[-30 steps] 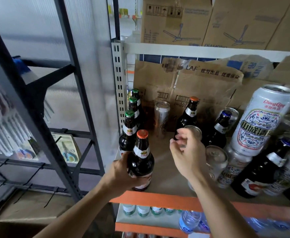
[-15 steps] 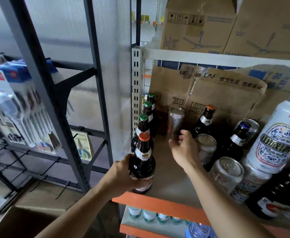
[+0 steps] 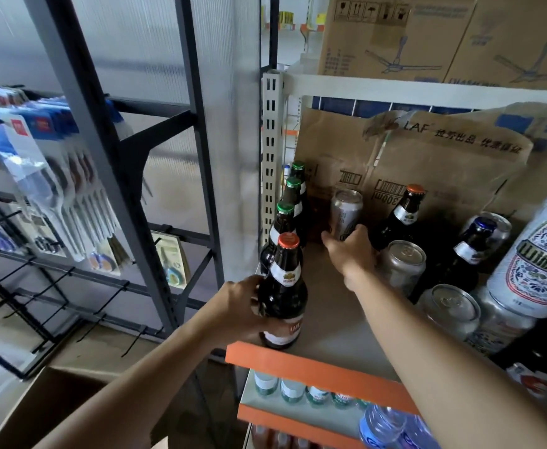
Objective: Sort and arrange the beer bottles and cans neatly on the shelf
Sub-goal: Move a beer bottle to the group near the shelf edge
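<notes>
dark brown bottle (image 3: pixel 282 293), orange cap, white neck label, upright

Soft daylight is coming through the ribbed panel (image 3: pixel 142 59) on the left, leaving that side pale and washed out. The shelf (image 3: pixel 327 306) recess is sitting dim, the cardboard (image 3: pixel 427 163) casting shade over its back. Small glints are showing on the can (image 3: pixel 346 210) tops. Wide-angle distortion is bending the frame (image 3: pixel 81 102) uprights, and the packets (image 3: pixel 39 176) at the left edge are smearing with blur.
</notes>
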Demonstrator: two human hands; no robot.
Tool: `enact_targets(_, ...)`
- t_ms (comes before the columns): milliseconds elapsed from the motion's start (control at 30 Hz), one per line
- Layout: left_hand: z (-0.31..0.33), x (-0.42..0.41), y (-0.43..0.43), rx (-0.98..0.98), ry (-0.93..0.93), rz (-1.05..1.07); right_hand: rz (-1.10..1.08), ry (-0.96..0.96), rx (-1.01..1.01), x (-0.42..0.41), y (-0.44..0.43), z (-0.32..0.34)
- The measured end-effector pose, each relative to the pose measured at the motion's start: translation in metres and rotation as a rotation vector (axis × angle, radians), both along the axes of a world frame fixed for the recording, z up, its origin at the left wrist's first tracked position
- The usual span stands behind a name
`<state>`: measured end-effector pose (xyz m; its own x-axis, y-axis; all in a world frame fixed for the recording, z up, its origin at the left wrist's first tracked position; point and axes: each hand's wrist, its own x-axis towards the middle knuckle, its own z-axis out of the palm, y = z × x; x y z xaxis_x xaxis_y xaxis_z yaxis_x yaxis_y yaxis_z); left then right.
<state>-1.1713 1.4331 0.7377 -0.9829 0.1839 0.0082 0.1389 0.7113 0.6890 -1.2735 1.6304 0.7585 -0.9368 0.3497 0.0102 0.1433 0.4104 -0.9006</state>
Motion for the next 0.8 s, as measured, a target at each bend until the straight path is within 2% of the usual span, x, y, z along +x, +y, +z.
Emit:
enact_targets(200,0.020,0.007,0.002,0.026,0.110,0.039,0.005,0.010,-0.053,-0.013,-0.003,-0.003)
enact_targets(400,0.027,0.012,0.008,0.001,0.229,0.038,-0.017,0.009,-0.010,-0.024,0.002,-0.006)
enact_targets(800,0.033,0.005,0.009,-0.013,0.181,0.068,-0.117,0.014,-0.051,-0.055,-0.004,-0.023)
